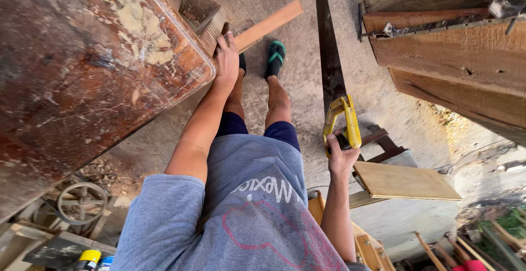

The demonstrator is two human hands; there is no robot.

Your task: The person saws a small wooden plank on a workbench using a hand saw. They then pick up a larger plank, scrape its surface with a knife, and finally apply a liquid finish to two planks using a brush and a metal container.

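Note:
My left hand [226, 57] presses down on a long wooden plank [267, 26] that lies against the corner of a worn, rust-red workbench [82, 68]. My right hand [341, 156] grips the yellow handle of a handsaw [330, 57]; its dark blade points away from me, over the concrete floor. The saw is held to the right of the plank, apart from it. My legs and green sandals [275, 57] stand between the two hands.
Large wooden boards [466, 63] lean at the right. A low stool with a flat board [402, 180] stands beside my right hand. A metal wheel [82, 202] and cans sit under the bench. Tool handles [438, 249] lie at bottom right.

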